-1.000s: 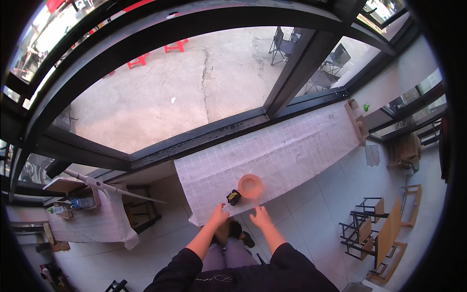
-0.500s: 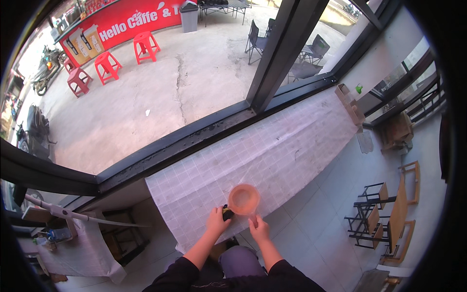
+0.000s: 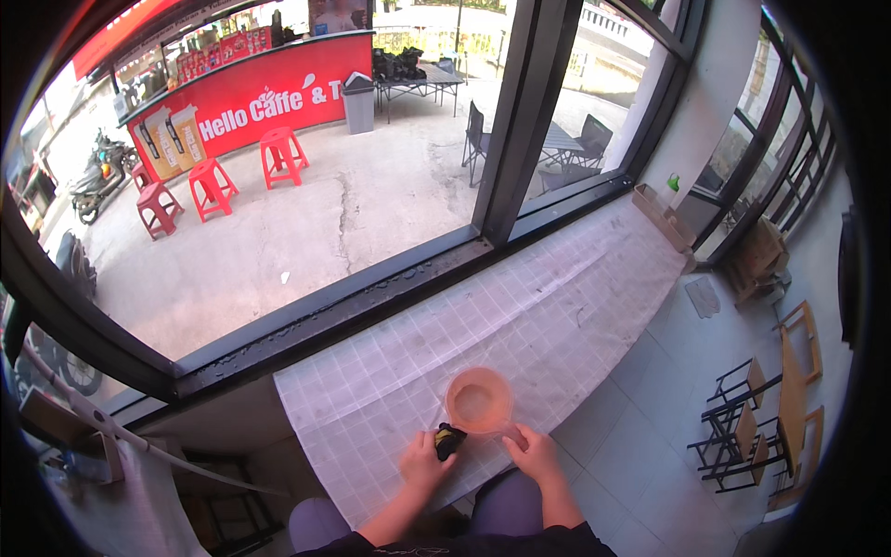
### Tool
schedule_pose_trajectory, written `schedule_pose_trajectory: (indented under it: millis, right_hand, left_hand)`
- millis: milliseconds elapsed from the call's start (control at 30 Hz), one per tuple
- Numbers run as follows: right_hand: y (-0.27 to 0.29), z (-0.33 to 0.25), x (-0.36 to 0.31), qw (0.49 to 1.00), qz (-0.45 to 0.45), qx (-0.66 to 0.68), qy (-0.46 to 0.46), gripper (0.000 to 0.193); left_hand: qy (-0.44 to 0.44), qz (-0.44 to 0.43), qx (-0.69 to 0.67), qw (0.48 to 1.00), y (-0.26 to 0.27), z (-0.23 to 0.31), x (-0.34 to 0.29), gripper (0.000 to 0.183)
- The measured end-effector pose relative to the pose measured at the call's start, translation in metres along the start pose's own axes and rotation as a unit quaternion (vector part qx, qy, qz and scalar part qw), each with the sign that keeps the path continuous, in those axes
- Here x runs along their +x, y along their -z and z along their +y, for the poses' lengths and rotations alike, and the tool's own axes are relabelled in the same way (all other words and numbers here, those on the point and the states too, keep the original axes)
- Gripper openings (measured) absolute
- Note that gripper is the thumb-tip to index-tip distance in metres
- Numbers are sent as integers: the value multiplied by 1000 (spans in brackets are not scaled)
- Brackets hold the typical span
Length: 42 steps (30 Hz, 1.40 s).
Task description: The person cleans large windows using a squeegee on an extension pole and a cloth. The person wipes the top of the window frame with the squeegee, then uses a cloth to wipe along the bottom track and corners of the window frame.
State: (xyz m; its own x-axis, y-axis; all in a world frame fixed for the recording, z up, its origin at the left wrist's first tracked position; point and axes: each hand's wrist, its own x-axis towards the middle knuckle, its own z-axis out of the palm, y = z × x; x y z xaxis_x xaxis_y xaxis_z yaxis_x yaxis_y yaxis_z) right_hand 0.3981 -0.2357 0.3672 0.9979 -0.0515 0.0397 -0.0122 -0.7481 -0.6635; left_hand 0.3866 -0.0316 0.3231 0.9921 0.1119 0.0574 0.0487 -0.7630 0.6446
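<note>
An orange-pink plastic dipper point(image 3: 504, 401) is at the near edge of the cloth-covered table, its round mouth facing up. My right hand point(image 3: 534, 454) is closed around its short handle, which points toward me. Whether the dipper rests on the cloth or is held just above it, I cannot tell; nor can I make out what is inside. Just left of the dipper, my left hand point(image 3: 425, 463) grips a small black object with a yellow patch point(image 3: 450, 442). Its kind is not clear, and my fingers cover part of it.
A pale checked tablecloth point(image 3: 371, 408) covers the long table, which runs along a dark window frame point(image 3: 334, 316). A tan box point(image 3: 661, 218) stands at its far right end. Wooden chairs point(image 3: 742, 436) are on the right. Red stools point(image 3: 213, 188) stand outside.
My view has tilted up, showing more of the stall outside. Both hands still hold the dipper and the black object, which appear slightly lower and further right in the picture.
</note>
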Motion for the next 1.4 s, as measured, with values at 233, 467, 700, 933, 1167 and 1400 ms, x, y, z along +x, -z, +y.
schedule_pose_trajectory:
  millis: [233, 467, 700, 933, 1167, 1400]
  right_hand:
    - [6, -5, 1, 999, -33, -25, -29, 41]
    - [13, -62, 25, 974, -62, 193, 105, 50]
    - [-50, -151, 41, 912, -285, 284, 78, 52]
    - [-120, -209, 112, 854, -337, 377, 121, 43]
    - [-242, -260, 179, 916, 2, 89, 391, 37]
    - [-293, -265, 173, 876, 65, -73, 472, 24]
  left_hand:
    - [3, 66, -123, 990, 1, -16, -2, 50]
    - [84, -39, -609, 787, 30, -6, 9, 40]
    - [37, -6, -576, 817, 43, -40, 29, 49]
    - [74, 202, -92, 972, 87, -101, 16, 64]
    - [79, 161, 174, 968, 74, -113, 5, 57]
    - [86, 179, 184, 963, 78, -113, 7, 53]
